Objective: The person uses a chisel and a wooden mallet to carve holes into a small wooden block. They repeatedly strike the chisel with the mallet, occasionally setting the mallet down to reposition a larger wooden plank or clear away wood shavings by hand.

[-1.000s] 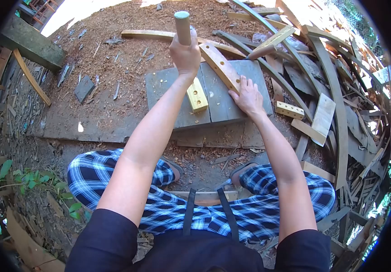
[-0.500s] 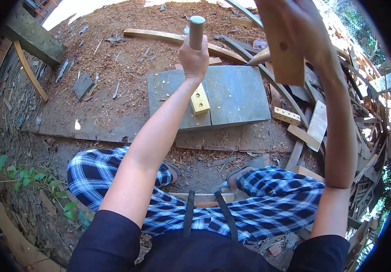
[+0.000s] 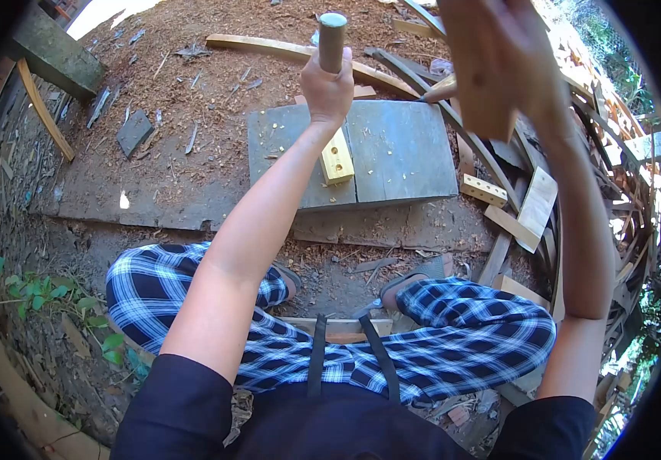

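My left hand [image 3: 327, 96] is wrapped around the upright round handle of a chisel [image 3: 332, 42], whose pale flat end faces up. The hand and forearm hide its blade. Below them lies a yellow wooden block [image 3: 337, 162] with several holes along its top, partly covered by my wrist. It rests on a grey wooden work block [image 3: 399, 153] dotted with small chips. At the upper right, my raised right hand [image 3: 518, 65] grips a blurred wooden mallet [image 3: 478, 80], held apart from the chisel. The frame's top edge cuts off part of that hand.
Another block with holes [image 3: 484, 190] lies right of the work block, beside pale offcuts [image 3: 537, 205]. Loose boards and scraps pile up along the right. A curved wooden strip [image 3: 269, 47] lies behind on the shavings. A concrete post [image 3: 58, 57] stands at the upper left.
The mallet in my right hand has shifted slightly right and is now more blurred. My left hand keeps its grip on the chisel. The whole view has moved slightly.
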Demonstrator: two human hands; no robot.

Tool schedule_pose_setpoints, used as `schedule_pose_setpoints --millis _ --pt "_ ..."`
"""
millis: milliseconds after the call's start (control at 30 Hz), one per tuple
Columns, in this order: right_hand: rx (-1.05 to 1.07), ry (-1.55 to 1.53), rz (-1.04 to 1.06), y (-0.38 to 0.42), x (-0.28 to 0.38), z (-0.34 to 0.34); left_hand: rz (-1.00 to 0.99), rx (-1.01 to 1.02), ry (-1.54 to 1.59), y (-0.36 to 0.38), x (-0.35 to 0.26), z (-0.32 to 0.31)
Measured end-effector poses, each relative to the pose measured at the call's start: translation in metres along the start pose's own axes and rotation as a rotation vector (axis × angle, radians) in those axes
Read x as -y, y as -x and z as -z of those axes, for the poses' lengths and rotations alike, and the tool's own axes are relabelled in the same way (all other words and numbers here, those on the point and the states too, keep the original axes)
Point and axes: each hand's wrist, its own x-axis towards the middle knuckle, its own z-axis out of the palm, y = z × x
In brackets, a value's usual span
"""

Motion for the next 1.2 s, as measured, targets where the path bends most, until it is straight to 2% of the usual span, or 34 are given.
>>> schedule_pose_setpoints --millis 33,100,133,167,233,300,333,367,433,500,533,600,667,767,833,967,1033,1067,1167,1200 --pt "0.11 0.256 -0.023 0.012 -0.012 -0.011 0.004 0.003 0.021 -0.002 -0.001 0.002" --pt "0.604 0.12 -0.318 0.007 -0.041 -0.012 -0.052 0.011 -0.035 -0.002 -0.005 0.001" --pt "0.574 0.244 -0.314 0.009 -0.052 -0.01 -0.095 0.015 -0.08 0.0 -0.005 -0.001" --pt "0.582 0.244 -0.316 0.017 -0.064 -0.016 -0.087 0.014 -0.081 0.0 -0.004 -0.002" --pt "0.255 -0.185 -0.411 0.051 -0.091 -0.047 -0.011 0.004 -0.014 0.001 -0.004 0.0" --pt "0.16 -0.168 -0.559 0.089 -0.113 -0.081 -0.035 0.0 -0.007 0.002 -0.007 0.001" --pt "0.198 -0.092 -0.608 0.109 -0.127 -0.096 -0.043 0.001 -0.012 0.001 -0.003 0.0" --pt "0.331 -0.067 -0.752 0.12 -0.128 -0.103 -0.049 0.006 -0.016 0.001 -0.001 -0.001" --pt "0.422 0.13 -0.718 0.151 -0.144 -0.126 -0.015 0.02 -0.027 0.001 -0.001 -0.001" --pt "0.691 0.269 -0.771 0.151 -0.138 -0.127 0.029 0.038 -0.04 0.003 0.0 0.0" --pt "0.695 0.268 -0.784 0.159 -0.145 -0.138 -0.021 0.012 -0.026 0.002 -0.001 0.0" --pt "0.223 0.691 -0.204 0.17 -0.152 -0.16 -0.08 -0.035 -0.028 0.001 -0.005 -0.002" --pt "0.269 0.365 -0.386 0.155 -0.119 -0.175 -0.076 -0.041 -0.03 0.002 -0.01 -0.005" --pt "0.306 0.177 -0.543 0.157 -0.072 -0.22 -0.055 -0.05 -0.016 0.001 -0.004 -0.006" --pt "0.261 0.063 -0.649 0.164 -0.061 -0.248 -0.036 -0.054 -0.001 -0.002 0.003 -0.002" --pt "0.201 0.024 -0.719 0.165 -0.053 -0.258 -0.033 0.049 0.014 -0.02 0.007 0.003" --pt "0.103 -0.001 -0.639 0.17 -0.057 -0.259 0.538 0.02 0.262 -0.039 0.0 0.01" --pt "0.107 0.0 -0.636 0.17 -0.057 -0.259 0.622 0.037 0.348 -0.049 0.018 0.019" --pt "0.132 -0.039 -0.629 0.168 -0.058 -0.258 0.873 -0.093 0.427 -0.067 0.062 0.042" --pt "0.142 -0.043 -0.623 0.168 -0.059 -0.258 0.877 -0.092 0.427 -0.064 0.075 0.051"
